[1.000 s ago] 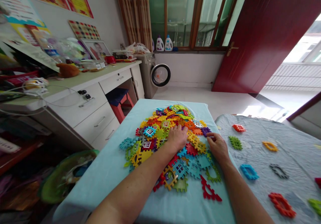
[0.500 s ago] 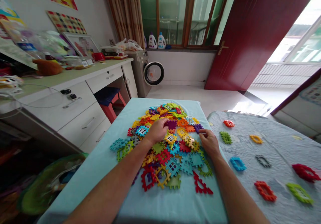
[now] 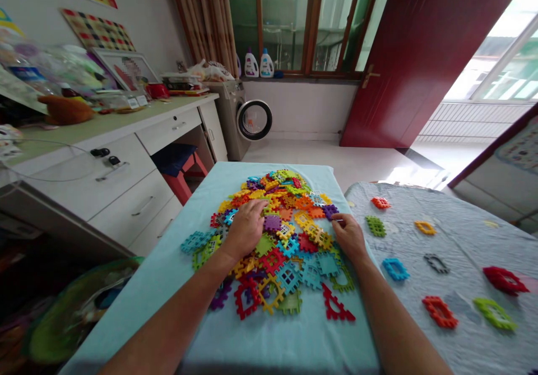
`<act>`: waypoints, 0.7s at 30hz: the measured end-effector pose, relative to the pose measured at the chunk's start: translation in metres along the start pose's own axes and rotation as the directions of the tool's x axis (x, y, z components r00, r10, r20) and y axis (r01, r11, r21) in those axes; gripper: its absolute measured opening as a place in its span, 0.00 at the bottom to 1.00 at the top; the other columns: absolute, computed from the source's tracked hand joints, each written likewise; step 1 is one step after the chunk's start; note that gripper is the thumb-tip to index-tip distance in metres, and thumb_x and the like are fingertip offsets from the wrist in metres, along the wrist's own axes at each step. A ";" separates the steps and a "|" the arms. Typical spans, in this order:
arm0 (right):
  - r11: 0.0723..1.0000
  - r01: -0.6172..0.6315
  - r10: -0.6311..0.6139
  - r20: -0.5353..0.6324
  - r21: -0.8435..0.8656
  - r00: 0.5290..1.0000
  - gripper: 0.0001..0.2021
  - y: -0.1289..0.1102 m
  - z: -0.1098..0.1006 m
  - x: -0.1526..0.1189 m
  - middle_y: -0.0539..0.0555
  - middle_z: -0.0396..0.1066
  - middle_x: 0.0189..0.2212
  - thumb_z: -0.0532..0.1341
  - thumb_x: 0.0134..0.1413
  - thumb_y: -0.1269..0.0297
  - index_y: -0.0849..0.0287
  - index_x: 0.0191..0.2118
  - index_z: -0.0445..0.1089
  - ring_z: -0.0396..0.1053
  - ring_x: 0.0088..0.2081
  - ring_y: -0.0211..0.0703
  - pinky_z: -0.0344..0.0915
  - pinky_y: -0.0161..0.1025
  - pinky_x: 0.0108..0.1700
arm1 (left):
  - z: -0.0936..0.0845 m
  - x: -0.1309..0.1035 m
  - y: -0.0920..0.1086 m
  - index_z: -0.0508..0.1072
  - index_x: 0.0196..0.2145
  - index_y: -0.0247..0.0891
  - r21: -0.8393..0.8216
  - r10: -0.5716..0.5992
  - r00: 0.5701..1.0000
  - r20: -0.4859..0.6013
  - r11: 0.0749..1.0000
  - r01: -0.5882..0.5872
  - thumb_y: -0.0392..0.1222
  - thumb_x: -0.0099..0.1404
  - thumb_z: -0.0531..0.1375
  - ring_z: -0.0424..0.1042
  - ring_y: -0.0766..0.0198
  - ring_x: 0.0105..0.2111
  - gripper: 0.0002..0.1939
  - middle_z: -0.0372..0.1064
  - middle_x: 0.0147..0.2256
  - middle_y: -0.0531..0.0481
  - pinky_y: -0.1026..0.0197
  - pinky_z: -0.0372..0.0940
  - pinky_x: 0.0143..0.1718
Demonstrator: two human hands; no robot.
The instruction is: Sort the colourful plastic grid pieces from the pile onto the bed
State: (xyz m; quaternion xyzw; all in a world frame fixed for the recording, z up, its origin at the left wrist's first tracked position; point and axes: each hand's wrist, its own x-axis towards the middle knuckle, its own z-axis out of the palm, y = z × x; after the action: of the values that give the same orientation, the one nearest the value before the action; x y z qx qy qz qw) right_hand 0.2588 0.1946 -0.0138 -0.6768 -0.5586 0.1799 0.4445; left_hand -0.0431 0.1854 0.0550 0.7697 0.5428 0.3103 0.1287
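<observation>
A heap of colourful plastic interlocking building pieces (image 3: 290,277) is spread over the table. My left hand (image 3: 246,226) lies over the left part of the heap, fingers stretched out and holding nothing that shows. Just right of its fingers rests a square purple piece (image 3: 272,222). At the heap's right edge, my right hand (image 3: 349,234) has its fingers bent together in a pinch; what is between them, if anything, is too small to make out. Beyond its fingertips lies a dark purple piece (image 3: 330,211). Nearer me is a red triangular piece (image 3: 336,305).
A light blue cloth (image 3: 269,344) covers the table. To the right, a second cloth-covered table (image 3: 406,302) bears separate pieces, among them a blue frame (image 3: 395,269) and an orange frame (image 3: 440,311). A desk (image 3: 113,179) stands left, with a green basin (image 3: 63,319) below.
My left hand has let go of the purple piece, which now lies lower on the heap, and has shifted slightly left with its fingers spread. My right hand stays nearly in place.
</observation>
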 end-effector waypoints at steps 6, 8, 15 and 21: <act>1.000 0.021 -0.021 -0.009 0.016 1.000 0.17 0.000 0.000 -0.001 0.57 0.73 0.33 0.55 0.45 0.54 0.59 0.34 0.75 0.68 0.29 0.44 0.66 0.43 0.38 | -0.004 -0.062 0.032 0.65 0.62 0.43 0.203 0.149 0.956 0.252 0.958 -0.203 0.59 0.63 0.61 0.52 0.39 0.66 0.33 0.56 0.65 0.37 0.32 0.49 0.65; 0.999 0.034 -0.034 -0.018 0.018 0.999 0.17 -0.002 0.000 -0.002 0.57 0.74 0.35 0.55 0.45 0.55 0.59 0.34 0.75 0.69 0.29 0.44 0.67 0.43 0.38 | 0.001 -0.087 0.043 0.61 0.65 0.50 0.174 0.206 0.894 0.397 0.940 -0.294 0.65 0.55 0.65 0.43 0.33 0.69 0.44 0.48 0.69 0.38 0.26 0.45 0.64; 0.996 0.080 -0.080 0.026 -0.026 0.996 0.15 -0.009 0.000 -0.008 0.55 0.76 0.31 0.54 0.47 0.55 0.56 0.32 0.74 0.69 0.28 0.44 0.67 0.42 0.38 | 0.016 -0.110 0.043 0.57 0.67 0.51 0.208 0.183 0.816 0.548 0.915 -0.345 0.58 0.57 0.68 0.43 0.37 0.70 0.44 0.47 0.70 0.39 0.27 0.45 0.65; 0.990 0.128 -0.120 0.115 -0.062 0.986 0.15 -0.013 -0.001 -0.011 0.53 0.76 0.27 0.55 0.49 0.54 0.55 0.30 0.75 0.70 0.28 0.45 0.67 0.42 0.38 | 0.022 -0.101 0.028 0.63 0.63 0.47 0.236 0.278 0.836 0.473 0.875 -0.424 0.52 0.61 0.66 0.54 0.44 0.67 0.35 0.57 0.67 0.41 0.32 0.49 0.66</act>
State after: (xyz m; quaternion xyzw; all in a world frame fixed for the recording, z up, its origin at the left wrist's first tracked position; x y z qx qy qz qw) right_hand 0.2481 0.1843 -0.0053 -0.6445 -0.6294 0.1700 0.3994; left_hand -0.0306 0.0855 0.0184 0.9162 0.3930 0.0580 0.0528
